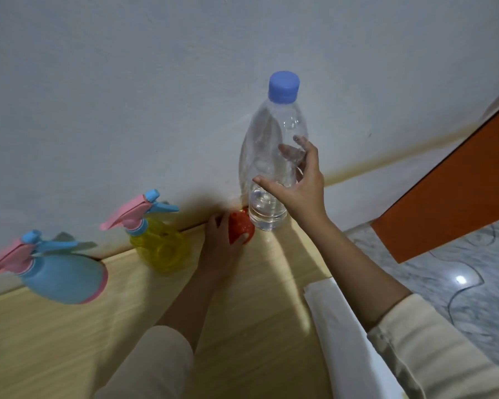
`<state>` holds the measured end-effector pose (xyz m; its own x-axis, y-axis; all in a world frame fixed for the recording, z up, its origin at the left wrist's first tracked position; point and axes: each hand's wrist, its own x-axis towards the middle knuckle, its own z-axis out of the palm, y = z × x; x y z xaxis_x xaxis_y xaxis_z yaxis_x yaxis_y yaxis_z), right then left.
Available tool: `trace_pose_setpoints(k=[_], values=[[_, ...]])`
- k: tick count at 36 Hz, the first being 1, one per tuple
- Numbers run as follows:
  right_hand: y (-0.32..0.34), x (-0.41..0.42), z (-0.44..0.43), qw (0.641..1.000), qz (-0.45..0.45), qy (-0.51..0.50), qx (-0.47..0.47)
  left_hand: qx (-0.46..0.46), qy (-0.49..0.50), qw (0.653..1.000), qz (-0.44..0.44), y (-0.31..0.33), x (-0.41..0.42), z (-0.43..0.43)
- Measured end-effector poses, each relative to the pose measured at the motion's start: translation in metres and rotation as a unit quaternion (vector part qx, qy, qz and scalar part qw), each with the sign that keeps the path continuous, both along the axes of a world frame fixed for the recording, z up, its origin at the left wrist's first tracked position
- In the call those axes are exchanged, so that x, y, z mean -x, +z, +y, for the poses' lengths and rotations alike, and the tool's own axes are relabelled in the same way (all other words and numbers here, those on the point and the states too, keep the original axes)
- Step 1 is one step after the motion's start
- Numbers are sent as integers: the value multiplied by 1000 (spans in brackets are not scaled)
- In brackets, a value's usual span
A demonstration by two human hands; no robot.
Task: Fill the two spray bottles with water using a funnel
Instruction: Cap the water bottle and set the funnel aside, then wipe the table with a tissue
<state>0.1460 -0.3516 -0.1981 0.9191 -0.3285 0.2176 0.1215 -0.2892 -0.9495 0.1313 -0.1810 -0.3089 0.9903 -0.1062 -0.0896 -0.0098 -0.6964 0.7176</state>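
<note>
A tall clear water bottle (268, 156) with a blue cap stands at the back of the wooden table (69, 341), against the wall. My right hand (297, 185) is at its right side with fingers spread, thumb and fingertips touching it. A red funnel (241, 227) lies at the bottle's foot, and my left hand (219, 246) is closed around it. To the left stand a yellow spray bottle (159, 246) and a blue spray bottle (61, 277), both with pink-and-blue trigger heads screwed on.
A folded white cloth (343, 335) lies along the table's right edge. Beyond that edge are a marbled floor (458, 269) and an orange panel (450, 197). A pale wall (127, 96) backs the table.
</note>
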Motion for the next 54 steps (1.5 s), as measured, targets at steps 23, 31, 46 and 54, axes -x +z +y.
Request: trace_pose_setpoints(k=[23, 31, 46, 54], values=[[-19, 18, -7, 988, 119, 68, 72, 23, 46, 999, -16, 3, -5, -9], [-29, 75, -30, 987, 129, -11, 91, 118, 48, 982, -136, 21, 41, -33], [-102, 271, -38, 940, 215, -144, 221, 65, -509, 857, -47, -14, 117, -80], [-117, 282, -19, 927, 237, -169, 235, -7, -546, 836, -48, -18, 110, -85]])
